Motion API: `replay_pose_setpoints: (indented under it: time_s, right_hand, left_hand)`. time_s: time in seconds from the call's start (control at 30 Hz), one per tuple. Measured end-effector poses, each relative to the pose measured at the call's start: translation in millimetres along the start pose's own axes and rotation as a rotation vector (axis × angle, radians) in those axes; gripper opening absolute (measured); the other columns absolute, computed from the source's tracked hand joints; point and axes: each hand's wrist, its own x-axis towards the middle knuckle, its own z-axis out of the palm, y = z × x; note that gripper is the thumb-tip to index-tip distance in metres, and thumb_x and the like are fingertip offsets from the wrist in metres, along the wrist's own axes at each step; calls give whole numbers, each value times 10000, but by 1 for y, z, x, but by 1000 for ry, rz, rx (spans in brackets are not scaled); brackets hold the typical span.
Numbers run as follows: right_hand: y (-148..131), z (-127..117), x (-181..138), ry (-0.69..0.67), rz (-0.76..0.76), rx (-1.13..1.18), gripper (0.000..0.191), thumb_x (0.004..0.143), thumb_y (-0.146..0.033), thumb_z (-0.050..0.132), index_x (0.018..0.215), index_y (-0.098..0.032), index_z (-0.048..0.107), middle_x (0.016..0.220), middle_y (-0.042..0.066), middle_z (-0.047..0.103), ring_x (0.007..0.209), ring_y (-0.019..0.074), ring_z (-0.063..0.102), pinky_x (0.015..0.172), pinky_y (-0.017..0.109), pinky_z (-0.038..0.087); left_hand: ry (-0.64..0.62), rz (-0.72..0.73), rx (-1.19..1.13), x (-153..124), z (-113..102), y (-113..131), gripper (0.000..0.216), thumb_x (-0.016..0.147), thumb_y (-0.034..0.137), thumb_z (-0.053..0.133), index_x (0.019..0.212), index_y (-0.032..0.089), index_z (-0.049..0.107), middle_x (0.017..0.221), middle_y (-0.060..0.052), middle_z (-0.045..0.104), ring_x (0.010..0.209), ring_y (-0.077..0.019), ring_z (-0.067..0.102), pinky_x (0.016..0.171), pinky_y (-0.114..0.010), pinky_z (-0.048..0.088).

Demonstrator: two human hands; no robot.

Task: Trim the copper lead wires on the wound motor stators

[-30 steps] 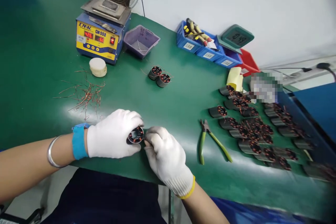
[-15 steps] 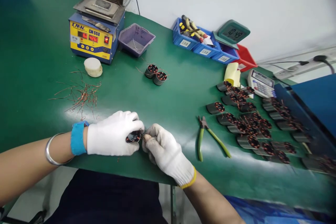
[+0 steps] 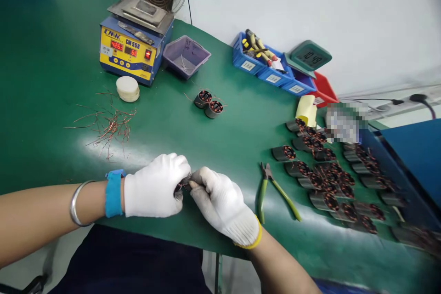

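Well, on the green table (image 3: 51, 55) the solder pot (image 3: 132, 53) sits far up-left of the pliers (image 3: 263, 200), the stator pile (image 3: 327, 179) just right of them. Left of the pliers, my left hand (image 3: 155, 193) and right hand (image 3: 220, 204) both clamp one stator (image 3: 183, 183), mostly hidden.

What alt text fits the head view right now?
White-gloved hands meet over the green table: the left hand grips a small stator, the right hand pinches at it. To the right lie pliers and more stators.
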Motion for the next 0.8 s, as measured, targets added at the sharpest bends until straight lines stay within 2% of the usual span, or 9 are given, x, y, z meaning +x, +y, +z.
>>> replay_pose_setpoints:
  time_s: [0.17, 0.3, 0.43, 0.53, 0.6, 0.73, 0.8]
  right_hand:
    - [5, 1, 6, -128, 150, 198, 145, 859, -246, 487, 717, -232, 463, 610, -45, 568, 529, 123, 515, 494, 214, 333]
    - [8, 1, 6, -132, 134, 214, 135, 848, -240, 488, 716, -230, 460, 617, -47, 553, 542, 121, 512, 502, 215, 330]
    - [8, 6, -2, -56, 17, 120, 121, 850, -229, 477, 730, -229, 458, 613, -42, 542, 528, 120, 504, 495, 225, 321]
    - [5, 14, -9, 15, -200, -8, 121, 851, -192, 441, 741, -221, 480, 608, -19, 561, 497, 134, 498, 494, 256, 325]
    - [3, 19, -11, 44, -307, -68, 148, 856, -195, 422, 724, -220, 484, 603, -3, 575, 480, 148, 494, 487, 280, 319]
    - [4, 20, -10, 23, -272, 121, 168, 881, -195, 426, 734, -223, 501, 605, -23, 604, 514, 127, 549, 510, 244, 383]
    - [8, 15, -8, 34, -267, 242, 144, 889, -199, 447, 776, -220, 534, 656, -26, 643, 569, 113, 589, 558, 221, 427]
  left_hand:
    - [47, 6, -44, 3, 11, -5, 95, 735, 172, 481, 717, 217, 398, 737, -21, 504, 672, -180, 468, 626, -317, 388]
    - [57, 8, -136, 0, 10, -6, 82, 789, 173, 446, 723, 214, 417, 748, -21, 523, 699, -173, 495, 668, -307, 424]
    - [88, -25, -251, -3, 4, -3, 111, 814, 168, 443, 709, 206, 447, 849, -38, 585, 802, -171, 540, 768, -319, 457]
    - [102, -151, -220, 0, 1, 1, 90, 770, 150, 492, 693, 197, 481, 927, -42, 599, 905, -195, 540, 840, -359, 445]
    - [64, -240, -184, 3, 1, 4, 97, 746, 145, 505, 666, 195, 483, 884, -34, 594, 881, -203, 534, 817, -369, 441]
    - [-26, -292, -156, 7, -5, 3, 109, 752, 164, 491, 649, 198, 499, 790, -23, 596, 822, -210, 543, 800, -390, 448]
    - [-41, -266, -232, 5, -14, -1, 69, 760, 190, 493, 762, 198, 562, 870, -30, 633, 889, -215, 574, 844, -390, 467]
